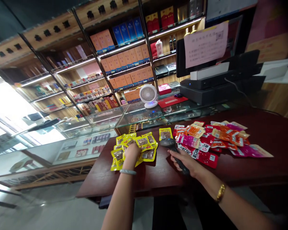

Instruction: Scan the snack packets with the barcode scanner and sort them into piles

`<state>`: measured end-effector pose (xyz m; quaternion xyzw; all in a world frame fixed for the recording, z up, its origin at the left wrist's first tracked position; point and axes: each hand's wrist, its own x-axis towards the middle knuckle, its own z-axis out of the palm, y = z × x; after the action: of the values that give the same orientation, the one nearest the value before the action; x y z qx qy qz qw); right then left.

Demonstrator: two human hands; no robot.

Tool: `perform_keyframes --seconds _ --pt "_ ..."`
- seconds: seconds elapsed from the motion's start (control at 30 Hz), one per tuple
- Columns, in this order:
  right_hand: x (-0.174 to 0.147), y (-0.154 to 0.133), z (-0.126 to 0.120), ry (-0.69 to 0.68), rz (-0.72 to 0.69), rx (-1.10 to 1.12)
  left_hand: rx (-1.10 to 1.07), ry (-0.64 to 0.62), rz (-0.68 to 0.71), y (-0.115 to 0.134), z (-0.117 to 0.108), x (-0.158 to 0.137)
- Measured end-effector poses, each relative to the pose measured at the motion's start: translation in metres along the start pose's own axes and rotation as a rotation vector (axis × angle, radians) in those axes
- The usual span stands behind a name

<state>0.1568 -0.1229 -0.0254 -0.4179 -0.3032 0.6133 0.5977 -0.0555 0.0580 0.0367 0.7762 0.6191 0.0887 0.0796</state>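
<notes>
My left hand (132,150) reaches down into a pile of yellow snack packets (118,154). Its fingers look curled and partly hidden, closed at the edge of a yellow packet (144,142) on top. My right hand (183,161) is wrapped round the grip of a dark handheld barcode scanner (180,159). The scanner's head points left and away from me, just in front of a single yellow packet (165,134) lying apart from the pile. To the right of the scanner spreads a heap of red, orange and pink packets (207,158).
The packets lie on a dark red-brown table (103,179). Behind it stand a glass counter (129,113), a white fan (148,95), a red mat (172,101) and a till with a monitor (181,59). Lit shelves of boxes (124,62) line the wall.
</notes>
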Motion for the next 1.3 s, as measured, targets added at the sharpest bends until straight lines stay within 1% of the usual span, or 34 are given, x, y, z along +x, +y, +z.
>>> perform_keyframes --seconds 0.07,0.13,0.23,0.3,0.37,0.5,0.6,0.73,0.8,0.87,0.93,1.03,1.1,1.13,1.23,1.3 --pt "0.001 -0.001 0.000 -0.004 -0.001 -0.003 -0.101 0.019 0.047 0.000 0.008 -0.002" --pt "0.002 -0.005 0.000 0.000 0.001 0.000 -0.314 0.045 0.099 0.000 0.018 -0.003" --pt "0.002 -0.014 0.000 -0.002 -0.014 0.021 -0.688 0.030 0.186 0.001 0.035 -0.005" --pt "0.001 -0.022 0.001 -0.011 -0.037 0.050 -0.815 0.031 0.245 0.005 0.045 -0.006" --pt "0.000 -0.031 0.002 -0.016 -0.053 0.074 -0.863 0.022 0.272 0.011 0.052 -0.010" --pt "-0.003 -0.047 0.005 -0.034 -0.073 0.078 -0.930 -0.080 0.238 0.026 0.058 -0.022" --pt "-0.005 -0.054 0.005 -0.029 -0.070 0.076 -0.923 -0.075 0.240 0.038 0.059 -0.030" --pt "-0.009 -0.055 0.000 -0.013 -0.069 0.104 -0.941 -0.081 0.256 0.051 0.063 -0.030" --pt "-0.012 -0.052 -0.004 -0.005 -0.057 0.129 -0.916 -0.096 0.236 0.060 0.067 -0.029" --pt "-0.013 -0.045 -0.008 0.014 -0.050 0.147 -0.832 -0.089 0.220 0.071 0.069 -0.029" --pt "-0.014 -0.037 -0.010 0.031 -0.058 0.154 -0.681 -0.061 0.226 0.082 0.068 -0.031" --pt "-0.016 -0.024 -0.012 0.024 -0.051 0.163 -0.468 -0.047 0.296 0.091 0.058 -0.037" --pt "-0.017 -0.019 -0.011 0.015 -0.041 0.168 -0.355 -0.028 0.320 0.087 0.046 -0.041" --pt "-0.019 -0.017 -0.010 0.011 -0.036 0.169 -0.282 0.007 0.300 0.082 0.040 -0.043" --pt "-0.023 -0.015 -0.007 0.007 -0.024 0.173 0.001 0.173 0.162 0.059 0.024 -0.048" --pt "-0.027 -0.015 -0.004 0.010 -0.007 0.167 0.144 0.226 0.090 0.044 0.020 -0.051"
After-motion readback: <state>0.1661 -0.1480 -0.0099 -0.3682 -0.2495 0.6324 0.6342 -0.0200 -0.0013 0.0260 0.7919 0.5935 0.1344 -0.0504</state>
